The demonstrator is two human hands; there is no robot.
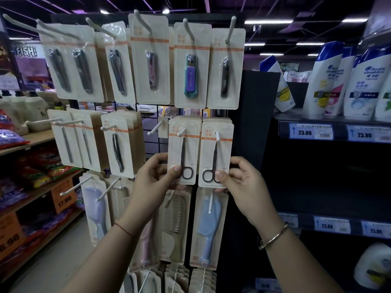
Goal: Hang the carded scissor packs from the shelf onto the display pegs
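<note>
Item: two scissor packs, hung long-axis vertical on adjacent pegs just above our hands, left pack (183,151) pinched by our left hand (155,176), right pack (215,154) by our right hand (241,178).

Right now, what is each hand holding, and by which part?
Left hand pinches the left scissor pack at its lower edge; right hand pinches the right scissor pack likewise.

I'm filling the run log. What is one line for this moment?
left hand: pinching left scissor pack | right hand: pinching right scissor pack | both packs on pegs
</note>
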